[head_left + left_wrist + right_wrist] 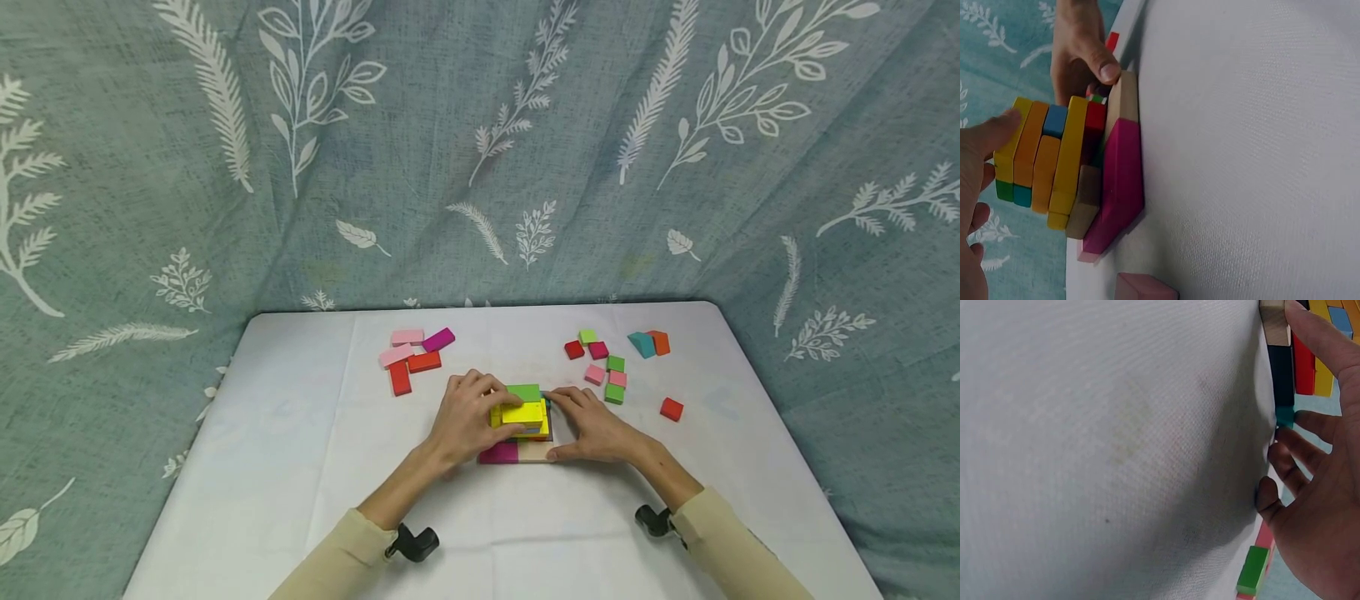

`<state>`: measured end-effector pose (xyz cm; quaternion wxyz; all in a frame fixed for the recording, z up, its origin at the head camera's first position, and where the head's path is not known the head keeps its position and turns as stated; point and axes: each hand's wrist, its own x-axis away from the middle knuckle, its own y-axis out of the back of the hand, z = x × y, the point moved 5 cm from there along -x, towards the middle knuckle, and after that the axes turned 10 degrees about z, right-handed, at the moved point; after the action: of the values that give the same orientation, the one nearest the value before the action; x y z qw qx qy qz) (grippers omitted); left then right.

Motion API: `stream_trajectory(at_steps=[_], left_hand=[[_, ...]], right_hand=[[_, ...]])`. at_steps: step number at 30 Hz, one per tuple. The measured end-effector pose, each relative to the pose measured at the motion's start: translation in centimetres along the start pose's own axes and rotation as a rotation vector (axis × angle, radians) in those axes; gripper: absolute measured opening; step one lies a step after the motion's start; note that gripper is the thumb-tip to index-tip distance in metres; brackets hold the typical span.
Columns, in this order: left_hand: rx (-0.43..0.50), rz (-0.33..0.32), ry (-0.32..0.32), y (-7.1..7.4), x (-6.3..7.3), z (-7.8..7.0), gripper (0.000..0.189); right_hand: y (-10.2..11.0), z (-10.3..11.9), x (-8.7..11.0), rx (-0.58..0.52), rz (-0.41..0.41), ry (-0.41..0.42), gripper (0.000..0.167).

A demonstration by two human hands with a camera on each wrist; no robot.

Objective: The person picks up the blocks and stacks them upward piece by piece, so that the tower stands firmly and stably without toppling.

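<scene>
A stack of coloured wooden blocks stands mid-table, with yellow, orange, blue and red layers on a wider base. My left hand [468, 415] pinches a yellow block [522, 414] on top, its thumb on the near side. Behind that block lies a green block [522, 392]. Along the base's front edge run a magenta block [1124, 169] and a plain wood block [534, 452]. My right hand [594, 429] spans the base's right side, thumb on the plain wood block and fingertips by a teal block [1285, 415] at the back. The left fingertips are partly hidden.
Pink, magenta and red blocks [425, 361] lie at the back left. Several small green, pink and red cubes [615, 393] lie right of the stack, with teal and orange triangular blocks [642, 343] behind. One red cube [671, 408] sits apart on the white tabletop [270, 467].
</scene>
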<state>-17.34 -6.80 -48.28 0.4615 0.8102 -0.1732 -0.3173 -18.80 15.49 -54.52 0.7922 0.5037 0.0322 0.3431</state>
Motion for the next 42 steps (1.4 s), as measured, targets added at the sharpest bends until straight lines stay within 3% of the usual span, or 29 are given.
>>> stream_trajectory(at_steps=[3, 6, 9, 12, 17, 22, 27, 35, 42], left_hand=[[0.051, -0.011, -0.002, 0.2, 0.1, 0.7, 0.043], [0.114, -0.015, 0.021, 0.5, 0.4, 2.3, 0.044], [0.177, 0.009, 0.089, 1.0, 0.9, 4.8, 0.042], [0.205, 0.083, 0.185, 1.7, 1.9, 8.1, 0.043], [0.158, 0.219, 0.279, 3.2, 3.8, 13.4, 0.047], [0.078, 0.290, 0.319, 4.6, 5.4, 16.7, 0.050], [0.023, 0.346, 0.327, 4.6, 6.3, 17.9, 0.054], [-0.074, 0.278, 0.313, 4.8, 6.7, 17.9, 0.049], [-0.139, 0.287, 0.351, 4.9, 6.8, 17.7, 0.037]], right_hand=[[0.0, 0.0, 0.0, 0.001, 0.002, -0.008, 0.106], [0.0, -0.1, 0.0, -0.003, 0.003, -0.019, 0.107], [-0.1, -0.1, 0.0, -0.010, 0.003, -0.028, 0.107], [-0.1, -0.1, 0.0, -0.012, 0.001, -0.029, 0.107], [-0.1, -0.1, 0.0, -0.016, -0.001, -0.027, 0.106], [-0.1, -0.1, 0.0, -0.015, 0.004, -0.034, 0.106], [-0.2, -0.1, 0.0, -0.018, 0.007, -0.037, 0.107], [-0.3, -0.2, -0.1, -0.015, 0.010, -0.043, 0.107], [-0.2, -0.2, -0.1, -0.012, 0.012, -0.042, 0.107]])
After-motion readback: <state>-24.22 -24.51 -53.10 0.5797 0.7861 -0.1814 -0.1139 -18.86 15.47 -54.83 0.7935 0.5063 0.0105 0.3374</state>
